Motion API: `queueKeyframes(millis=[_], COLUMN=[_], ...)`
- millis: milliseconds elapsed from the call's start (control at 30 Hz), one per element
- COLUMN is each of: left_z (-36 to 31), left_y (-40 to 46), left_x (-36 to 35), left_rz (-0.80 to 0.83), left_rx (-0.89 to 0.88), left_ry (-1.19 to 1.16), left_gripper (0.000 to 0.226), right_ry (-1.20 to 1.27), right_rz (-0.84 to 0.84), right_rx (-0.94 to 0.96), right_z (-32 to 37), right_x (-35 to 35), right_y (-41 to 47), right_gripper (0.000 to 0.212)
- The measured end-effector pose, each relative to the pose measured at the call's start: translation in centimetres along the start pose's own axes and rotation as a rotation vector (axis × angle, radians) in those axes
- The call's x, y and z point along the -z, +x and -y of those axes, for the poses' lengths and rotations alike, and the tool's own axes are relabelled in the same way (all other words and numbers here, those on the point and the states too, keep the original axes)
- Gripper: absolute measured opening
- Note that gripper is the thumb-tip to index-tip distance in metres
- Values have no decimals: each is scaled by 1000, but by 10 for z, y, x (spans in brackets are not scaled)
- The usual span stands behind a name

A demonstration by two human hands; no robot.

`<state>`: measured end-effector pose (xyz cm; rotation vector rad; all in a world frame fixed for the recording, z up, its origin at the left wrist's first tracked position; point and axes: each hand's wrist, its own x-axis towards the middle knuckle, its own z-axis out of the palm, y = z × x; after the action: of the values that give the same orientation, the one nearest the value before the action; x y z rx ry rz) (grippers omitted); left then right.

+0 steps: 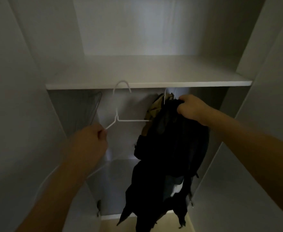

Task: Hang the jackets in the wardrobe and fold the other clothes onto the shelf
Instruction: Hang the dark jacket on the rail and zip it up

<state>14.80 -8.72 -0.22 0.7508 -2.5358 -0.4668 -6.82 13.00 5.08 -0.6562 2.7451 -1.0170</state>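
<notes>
I face an open white wardrobe with a shelf [147,84] across it at chest height. My left hand [90,139] grips the lower left arm of a white wire hanger [117,114], whose hook rises in front of the shelf edge. My right hand [192,108] grips the top of a black jacket [172,148] that hangs down long below the shelf on the right. Behind it an olive-tan garment [152,111] hangs on another white hanger. The hanging rail is hidden under the shelf.
Several grey wire hangers [95,108] hang at the left under the shelf. White side panels close in on both sides, and an open door panel [262,114] stands at the right. The wardrobe floor [114,190] shows below.
</notes>
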Motion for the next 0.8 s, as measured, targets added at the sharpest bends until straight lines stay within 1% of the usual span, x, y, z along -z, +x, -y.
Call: queueKeyframes(millis=[33, 67, 100, 133, 167, 233, 300, 333, 433, 567, 633, 733, 800], left_z=[-12, -24, -35, -46, -55, -72, -86, -91, -106, -123, -131, -142, -149], left_y=[-14, -28, -41, -52, -61, -77, -89, -94, -105, -114, -117, -117, -116], left_x=[14, 27, 40, 51, 61, 77, 87, 89, 89, 91, 95, 99, 99], left_rz=[-31, -47, -49, -47, -43, -30, -7, 5, 50, 80, 80, 45, 32], left_rx=[-10, -24, -35, -43, -49, -54, -51, -47, -51, -88, -110, -151, -178], left_ry=[23, 34, 35, 31, 17, -40, -101, -126, -195, -319, -345, -337, -313], left_gripper=[21, 22, 23, 25, 26, 27, 27, 28, 29, 27, 26, 27, 28], right_ry=[-107, -158, -188, -168, -103, 86, 201, 213, 242, 230, 268, 346, 424], right_rz=[-23, -63, -96, -94, -70, 0, 52, 46, -64, -245, -281, -327, -356], right_rx=[43, 73, 102, 89, 52, -83, -202, -208, -170, -147, -188, -299, -322], right_z=[-3, -6, -10, -12, -15, -20, -27, -28, -33, -40, -43, -45, -44], right_x=[6, 11, 15, 19, 23, 35, 51, 59, 82, 109, 120, 132, 135], right_y=[-4, -8, -11, -14, -16, -22, -27, -31, -35, -43, -45, -49, -51], right_gripper=[17, 25, 31, 32, 27, 4, 29, 34, 30, 10, 9, 13, 14])
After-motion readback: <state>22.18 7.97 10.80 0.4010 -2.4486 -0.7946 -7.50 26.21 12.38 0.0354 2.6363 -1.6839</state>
